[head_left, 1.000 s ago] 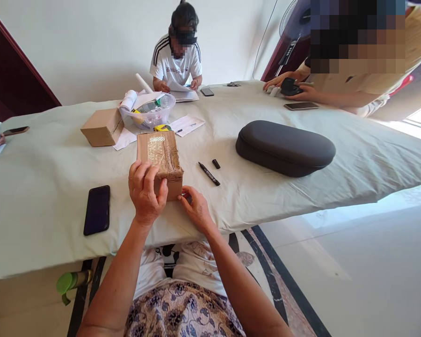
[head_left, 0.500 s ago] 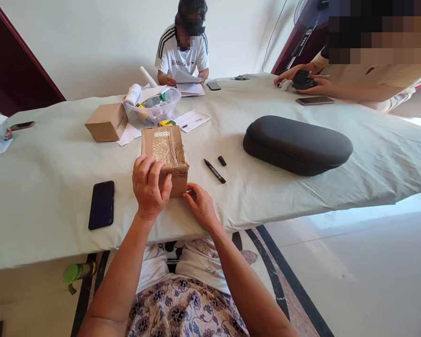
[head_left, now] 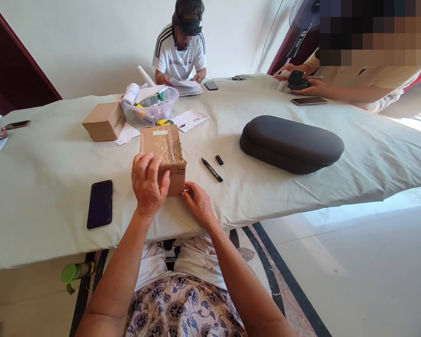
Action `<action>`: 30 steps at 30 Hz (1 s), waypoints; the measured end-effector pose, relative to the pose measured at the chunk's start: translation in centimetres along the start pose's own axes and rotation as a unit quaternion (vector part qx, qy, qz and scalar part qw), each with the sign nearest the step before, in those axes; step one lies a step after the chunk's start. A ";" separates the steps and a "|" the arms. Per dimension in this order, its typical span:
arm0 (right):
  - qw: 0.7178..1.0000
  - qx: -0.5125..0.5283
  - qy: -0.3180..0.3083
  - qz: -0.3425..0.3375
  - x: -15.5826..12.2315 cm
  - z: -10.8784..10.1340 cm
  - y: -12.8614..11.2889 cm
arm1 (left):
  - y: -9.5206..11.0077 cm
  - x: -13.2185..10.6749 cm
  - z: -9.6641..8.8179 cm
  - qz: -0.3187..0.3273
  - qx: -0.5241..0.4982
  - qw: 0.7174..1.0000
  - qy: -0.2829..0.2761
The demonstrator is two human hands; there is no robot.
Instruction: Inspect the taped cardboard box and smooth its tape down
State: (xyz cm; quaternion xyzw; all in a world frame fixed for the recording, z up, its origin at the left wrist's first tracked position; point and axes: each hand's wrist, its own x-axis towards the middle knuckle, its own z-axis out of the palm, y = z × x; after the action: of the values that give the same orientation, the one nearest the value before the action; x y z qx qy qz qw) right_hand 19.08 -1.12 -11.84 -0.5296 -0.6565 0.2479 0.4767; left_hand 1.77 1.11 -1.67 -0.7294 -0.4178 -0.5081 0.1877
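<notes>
taped cardboard box (head_left: 169, 152): on table (head_left: 49, 201) towards near edge, ahead of and between both hands | left hand (head_left: 148, 183): holding box, fingers over its top, thumb on near face | right hand (head_left: 198, 203): fingertips at box's lower right corner, cannot tell if gripping | black marker (head_left: 212, 170): right of box

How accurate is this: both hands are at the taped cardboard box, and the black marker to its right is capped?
The cap is not on: the head view shows it lying apart from the black marker. The rest stands: left hand and right hand are at the taped cardboard box, with the marker to its right.
</notes>
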 end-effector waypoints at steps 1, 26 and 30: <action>1.000 0.000 0.001 0.001 0.0 0.0 0.0 | 0.0 0.0 0.0 -0.004 -0.001 1.000 -0.003; 1.000 0.021 -0.003 0.014 0.0 -0.5 -0.8 | 0.8 -0.5 0.1 -0.051 0.003 0.998 -0.023; 1.000 0.018 0.002 0.017 -0.2 -0.4 -0.8 | 0.7 -0.5 0.1 -0.030 0.010 0.999 -0.008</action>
State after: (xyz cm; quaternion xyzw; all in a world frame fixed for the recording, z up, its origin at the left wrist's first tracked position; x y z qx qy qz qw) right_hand 19.06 -1.61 -11.02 -0.5325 -0.6416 0.2668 0.4833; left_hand 2.33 0.59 -2.03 -0.7186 -0.4461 -0.5034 0.1768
